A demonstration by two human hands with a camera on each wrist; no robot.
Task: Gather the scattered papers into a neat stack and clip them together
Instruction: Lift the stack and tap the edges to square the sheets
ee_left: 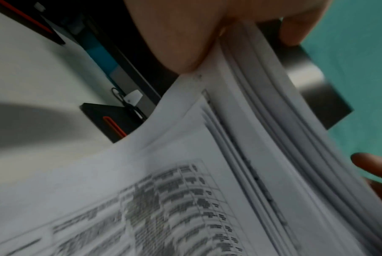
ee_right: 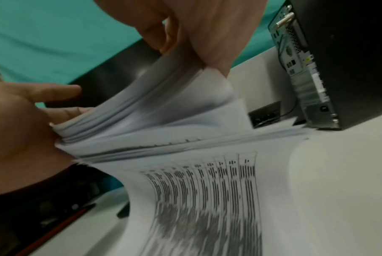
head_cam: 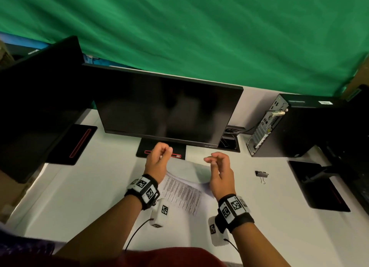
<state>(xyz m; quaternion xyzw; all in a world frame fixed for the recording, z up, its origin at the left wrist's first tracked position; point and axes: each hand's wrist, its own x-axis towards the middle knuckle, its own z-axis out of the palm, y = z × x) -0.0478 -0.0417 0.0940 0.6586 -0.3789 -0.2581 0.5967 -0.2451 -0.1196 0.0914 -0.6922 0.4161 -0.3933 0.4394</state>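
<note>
The stack of printed papers (head_cam: pixel 183 188) is held between both hands above the white desk (head_cam: pixel 79 196), in front of the monitor (head_cam: pixel 169 109). The left hand (head_cam: pixel 157 161) grips one side edge with curled fingers; the right hand (head_cam: pixel 219 173) grips the opposite edge. The sheets appear unevenly aligned, though blur limits detail. A black binder clip (head_cam: pixel 261 175) lies on the desk, to the right of the stack, near the computer tower (head_cam: pixel 295 127).

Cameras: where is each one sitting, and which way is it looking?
Head: on the person's head, looking down at the desk, monitor, binder clip; both forearms show.
Left wrist: along the left hand, which grips the papers.
Right wrist: along the right hand, gripping them too.
All share the papers.
</note>
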